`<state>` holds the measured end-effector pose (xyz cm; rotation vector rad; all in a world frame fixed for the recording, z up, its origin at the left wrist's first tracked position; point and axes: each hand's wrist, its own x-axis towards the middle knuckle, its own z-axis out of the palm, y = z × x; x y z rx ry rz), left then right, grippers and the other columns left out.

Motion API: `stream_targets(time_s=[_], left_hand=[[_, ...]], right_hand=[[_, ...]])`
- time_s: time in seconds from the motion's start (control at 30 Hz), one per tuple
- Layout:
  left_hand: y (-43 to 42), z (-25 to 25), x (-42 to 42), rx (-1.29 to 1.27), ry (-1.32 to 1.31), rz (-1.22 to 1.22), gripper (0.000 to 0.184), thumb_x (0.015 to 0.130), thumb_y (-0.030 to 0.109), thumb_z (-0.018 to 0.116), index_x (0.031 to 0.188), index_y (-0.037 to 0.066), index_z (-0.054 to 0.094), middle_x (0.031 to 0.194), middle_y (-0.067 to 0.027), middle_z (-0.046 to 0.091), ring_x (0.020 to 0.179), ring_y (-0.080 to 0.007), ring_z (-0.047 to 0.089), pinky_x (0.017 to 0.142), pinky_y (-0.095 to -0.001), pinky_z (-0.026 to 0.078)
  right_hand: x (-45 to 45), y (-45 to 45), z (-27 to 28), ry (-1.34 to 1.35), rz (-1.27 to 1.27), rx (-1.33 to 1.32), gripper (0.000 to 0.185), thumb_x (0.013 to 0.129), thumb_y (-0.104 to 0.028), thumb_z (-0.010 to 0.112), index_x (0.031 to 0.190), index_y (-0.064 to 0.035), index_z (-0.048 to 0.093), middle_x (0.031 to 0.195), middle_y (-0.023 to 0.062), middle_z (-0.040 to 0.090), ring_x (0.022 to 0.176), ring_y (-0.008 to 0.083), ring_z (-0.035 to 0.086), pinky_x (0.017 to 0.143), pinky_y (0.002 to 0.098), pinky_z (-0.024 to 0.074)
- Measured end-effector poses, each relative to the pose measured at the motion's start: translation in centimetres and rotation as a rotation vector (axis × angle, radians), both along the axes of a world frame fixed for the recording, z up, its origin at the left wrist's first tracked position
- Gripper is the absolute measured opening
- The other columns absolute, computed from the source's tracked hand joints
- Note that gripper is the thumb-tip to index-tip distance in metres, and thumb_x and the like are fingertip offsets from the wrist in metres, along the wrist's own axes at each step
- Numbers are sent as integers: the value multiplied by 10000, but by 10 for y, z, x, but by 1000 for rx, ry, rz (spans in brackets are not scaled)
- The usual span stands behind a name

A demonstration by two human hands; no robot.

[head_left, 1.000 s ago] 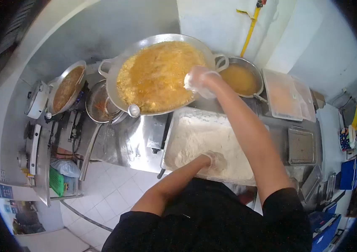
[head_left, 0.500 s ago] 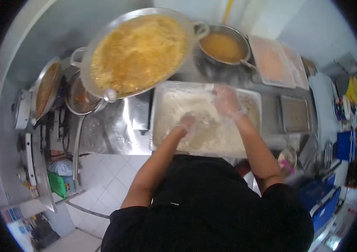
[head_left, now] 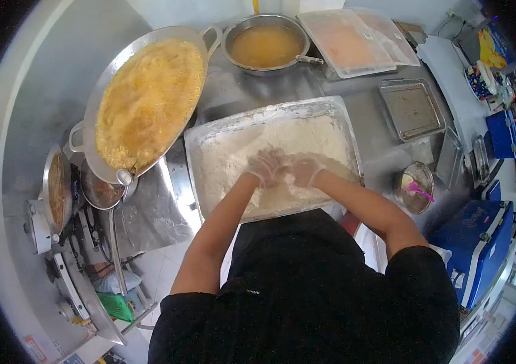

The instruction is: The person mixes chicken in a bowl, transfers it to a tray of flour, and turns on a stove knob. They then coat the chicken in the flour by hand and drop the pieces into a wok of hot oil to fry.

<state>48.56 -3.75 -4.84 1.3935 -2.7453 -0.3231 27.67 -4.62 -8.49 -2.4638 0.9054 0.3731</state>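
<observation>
A large metal tray (head_left: 194,159) of pale flour (head_left: 306,132) lies in front of my body. Both my hands wear clear plastic gloves and work close together in the flour near the tray's middle. My left hand (head_left: 265,166) has its fingers spread and partly sunk in the powder. Beside it, my right hand (head_left: 304,170) points inward with its fingers curled down. Flour covers its fingertips, so I cannot make out what it holds, if anything.
A big two-handled pan (head_left: 91,136) of bubbling yellow oil stands left of the tray, with a ladle (head_left: 124,176) at its rim. Behind are a bowl of yellowish liquid (head_left: 268,47) and plastic-covered containers (head_left: 352,42). Rightward sit a shallow tray (head_left: 413,109), a bowl with a pink utensil (head_left: 417,187) and a blue cooler (head_left: 476,242).
My right hand has come down from the tray's far side to beside my left hand. The view has turned, so the oil pan and tray appear further left.
</observation>
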Motion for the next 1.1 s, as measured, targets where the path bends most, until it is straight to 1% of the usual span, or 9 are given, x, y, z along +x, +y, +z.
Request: stream_targets(time_s=[0.13, 0.2, 0.37, 0.47, 0.57, 0.67, 0.83, 1.0, 1.1], left_hand=[[26, -4, -22, 433, 55, -52, 475, 784, 326, 569, 1195, 88, 548, 1156, -168, 578, 995, -292, 587, 852, -395, 479], [28, 105, -48, 869, -122, 27, 448, 831, 298, 513, 1235, 106, 529, 1218, -152, 548, 1083, -270, 551, 896, -373, 459], [38, -34, -3, 620, 650, 87, 290, 860, 251, 517, 936, 13, 664, 959, -173, 660, 872, -268, 634, 772, -377, 492], [30, 10, 5, 235, 452, 48, 304, 880, 292, 528, 957, 32, 666, 962, -175, 658, 885, -263, 632, 803, -376, 479], [18, 42, 12, 665, 204, 519, 321, 888, 317, 516, 1009, 52, 653, 1021, -188, 641, 922, -284, 625, 855, -387, 456], [2, 45, 32, 436, -102, 256, 332, 891, 328, 500, 1032, 66, 647, 1052, -202, 629, 938, -302, 617, 867, -382, 448], [2, 105, 26, 367, 261, 285, 331, 906, 316, 466, 1078, 83, 627, 1045, -193, 635, 943, -314, 612, 859, -385, 454], [0, 41, 60, 186, 497, 266, 273, 882, 210, 525, 1109, 98, 626, 1026, -153, 655, 908, -228, 627, 799, -342, 475], [6, 63, 60, 682, 713, 740, 256, 849, 218, 565, 1045, 68, 633, 1020, -124, 659, 921, -228, 620, 807, -318, 473]], right_hand=[[-26, 8, 127, 234, -320, 183, 630, 775, -323, 578, 1312, -34, 420, 1148, 190, 592, 1052, 325, 575, 903, 424, 450], [-24, 14, 155, 175, -306, 236, 682, 750, -315, 614, 1332, -31, 400, 1175, 201, 579, 1067, 330, 568, 918, 417, 443], [18, 23, 67, -136, -451, 292, 799, 694, -240, 684, 1380, -22, 337, 1198, 225, 561, 1078, 333, 560, 944, 392, 431], [14, 2, 52, -294, -376, 212, 761, 708, -215, 667, 1371, -16, 352, 1200, 232, 558, 1084, 332, 557, 951, 379, 427], [-14, -7, 104, -414, -650, 639, 636, 754, -162, 586, 1346, -20, 401, 1206, 232, 554, 1087, 351, 550, 963, 391, 416], [-42, -17, 55, -254, -313, 58, 525, 778, -122, 519, 1291, -17, 473, 1186, 232, 566, 1065, 367, 554, 954, 406, 417], [-57, -35, 119, -145, -394, -29, 378, 768, -109, 506, 1123, -8, 591, 1085, 246, 600, 1043, 363, 564, 922, 412, 429], [-62, -29, 113, 199, -250, 48, 209, 740, -129, 528, 852, -33, 677, 974, 213, 639, 953, 349, 601, 857, 430, 452], [-52, -3, 80, 214, 211, -169, 211, 788, -120, 510, 878, -66, 693, 885, 183, 663, 833, 315, 646, 746, 427, 498]])
